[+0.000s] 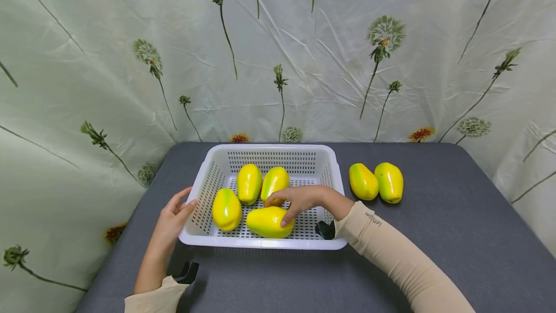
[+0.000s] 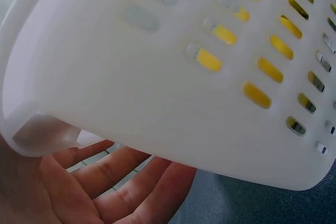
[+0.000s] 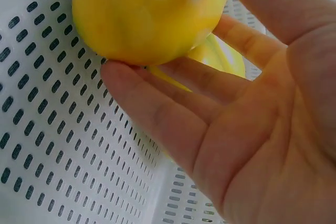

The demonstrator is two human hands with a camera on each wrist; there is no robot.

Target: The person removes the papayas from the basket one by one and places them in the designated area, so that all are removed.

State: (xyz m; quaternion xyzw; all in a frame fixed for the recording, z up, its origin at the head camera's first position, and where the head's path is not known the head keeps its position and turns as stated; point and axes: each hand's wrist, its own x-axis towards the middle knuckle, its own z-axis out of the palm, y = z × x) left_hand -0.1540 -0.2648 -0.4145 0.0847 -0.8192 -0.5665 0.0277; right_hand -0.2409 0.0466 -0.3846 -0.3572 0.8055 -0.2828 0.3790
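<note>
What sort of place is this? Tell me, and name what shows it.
Probably a staged tabletop set rather than a kitchen: a grey table boxed in by a crinkled flower-print sheet, bearing only a white basket and yellow-green fruits; both hands wear wrist cameras.

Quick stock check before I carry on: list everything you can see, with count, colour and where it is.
White perforated plastic basket: one, white, centre of the table.
Yellow-green papaya-shaped fruits in the basket: four, yellow with green, on the basket floor.
Yellow-green papaya-shaped fruits on the table: two, yellow with green, right of the basket, side by side.
Grey table: one, grey.
Floral backdrop sheet: one, pale green, behind the table.
Left hand: fingers straight against the basket's left wall.
Right hand: inside the basket, fingers on the front fruit.
</note>
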